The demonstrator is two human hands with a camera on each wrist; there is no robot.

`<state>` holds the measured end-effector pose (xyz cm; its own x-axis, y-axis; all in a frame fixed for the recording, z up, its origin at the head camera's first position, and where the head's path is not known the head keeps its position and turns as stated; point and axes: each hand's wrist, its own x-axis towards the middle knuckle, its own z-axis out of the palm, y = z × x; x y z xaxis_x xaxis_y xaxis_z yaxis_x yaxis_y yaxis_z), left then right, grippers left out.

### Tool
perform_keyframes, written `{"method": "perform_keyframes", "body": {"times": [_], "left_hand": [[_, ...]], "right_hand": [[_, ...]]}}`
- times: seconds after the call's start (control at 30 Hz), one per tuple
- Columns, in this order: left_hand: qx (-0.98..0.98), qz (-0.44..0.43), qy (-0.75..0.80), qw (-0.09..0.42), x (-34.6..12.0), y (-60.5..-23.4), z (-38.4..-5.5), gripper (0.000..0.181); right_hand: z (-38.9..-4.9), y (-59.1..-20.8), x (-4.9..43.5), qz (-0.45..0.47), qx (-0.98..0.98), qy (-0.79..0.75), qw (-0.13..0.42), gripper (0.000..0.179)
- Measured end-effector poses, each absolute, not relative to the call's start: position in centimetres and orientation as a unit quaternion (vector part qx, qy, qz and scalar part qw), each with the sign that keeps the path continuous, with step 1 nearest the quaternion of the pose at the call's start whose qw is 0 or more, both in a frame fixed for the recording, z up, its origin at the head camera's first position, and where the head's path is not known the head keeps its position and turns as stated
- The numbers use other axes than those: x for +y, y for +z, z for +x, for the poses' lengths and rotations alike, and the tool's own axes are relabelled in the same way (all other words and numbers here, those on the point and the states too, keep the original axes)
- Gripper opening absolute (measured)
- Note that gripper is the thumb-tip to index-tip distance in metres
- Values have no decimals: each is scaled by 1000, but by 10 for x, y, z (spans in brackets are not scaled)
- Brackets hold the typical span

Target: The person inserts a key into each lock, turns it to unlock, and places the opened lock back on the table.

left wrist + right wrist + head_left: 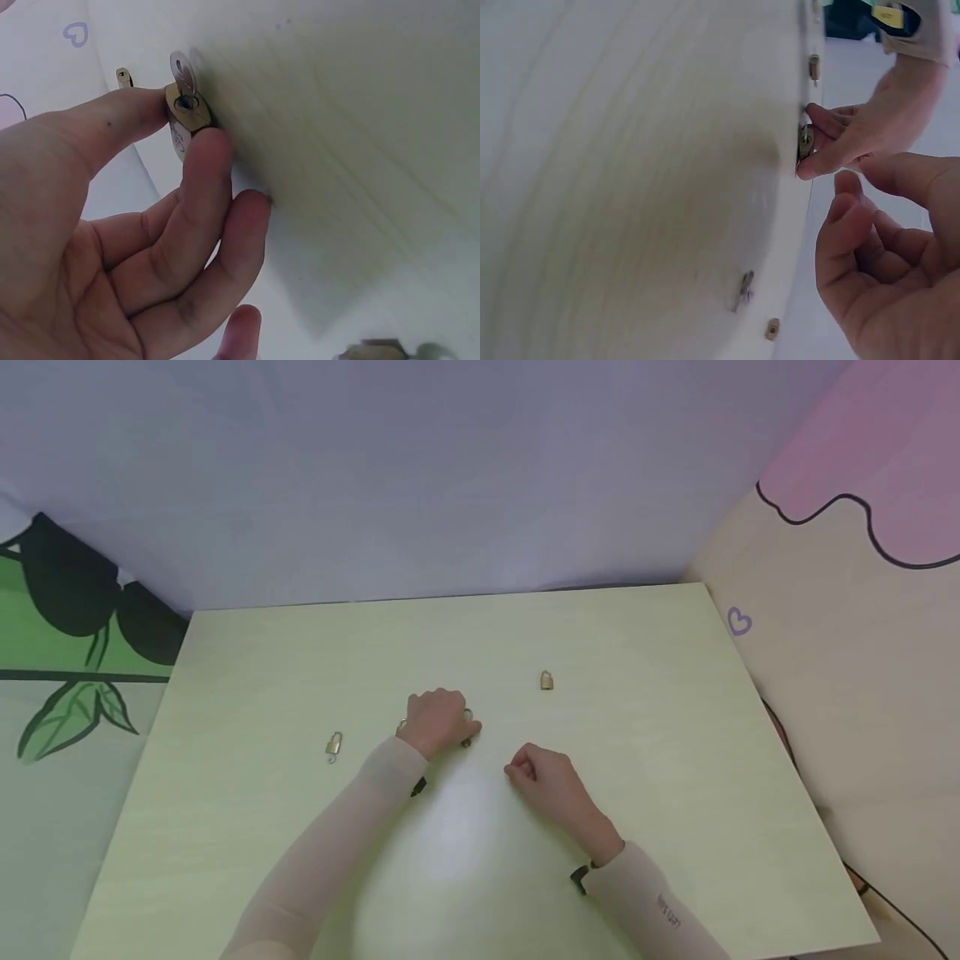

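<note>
My left hand pinches a small brass padlock between thumb and fingers, just over the table. A silver key sticks out of its keyhole. In the head view the hand covers most of this padlock. Part of another padlock shows behind the hand. To its left, a padlock with a key lies on the table. My right hand hovers nearby, fingers loosely curled, with nothing seen in them. A further padlock lies beyond it, towards the back.
The pale table meets a grey-lilac wall at the back. Painted panels stand at both sides, and a dark cable runs past the right edge. A small blurred metal piece lies on the table in the right wrist view.
</note>
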<state>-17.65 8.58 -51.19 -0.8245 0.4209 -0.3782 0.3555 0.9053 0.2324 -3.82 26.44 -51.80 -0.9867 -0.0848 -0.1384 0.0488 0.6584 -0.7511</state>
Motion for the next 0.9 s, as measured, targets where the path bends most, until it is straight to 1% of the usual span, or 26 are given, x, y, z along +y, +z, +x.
{"method": "perform_keyframes", "body": {"times": [0.2, 0.4, 0.47, 0.57, 0.7, 0.9], "left_hand": [[954, 200, 63, 216, 84, -509, -175, 42], [955, 197, 61, 212, 83, -501, -177, 47], [956, 198, 59, 207, 83, -498, -177, 48], [957, 200, 54, 202, 85, -494, -177, 50], [958, 201, 59, 195, 87, -489, -177, 51], [956, 203, 101, 183, 96, -482, -178, 43]], "right_hand": [[-29, -517, 259, -57, 962, -263, 36, 12], [-20, -508, 257, -103, 984, -137, -50, 19], [-16, -503, 256, -114, 986, -102, -70, 21], [-12, -495, 254, -122, 987, -75, -78, 23], [-8, -489, 253, -117, 988, -76, -67, 23], [-3, -489, 258, -110, 989, -84, -52, 23]]}}
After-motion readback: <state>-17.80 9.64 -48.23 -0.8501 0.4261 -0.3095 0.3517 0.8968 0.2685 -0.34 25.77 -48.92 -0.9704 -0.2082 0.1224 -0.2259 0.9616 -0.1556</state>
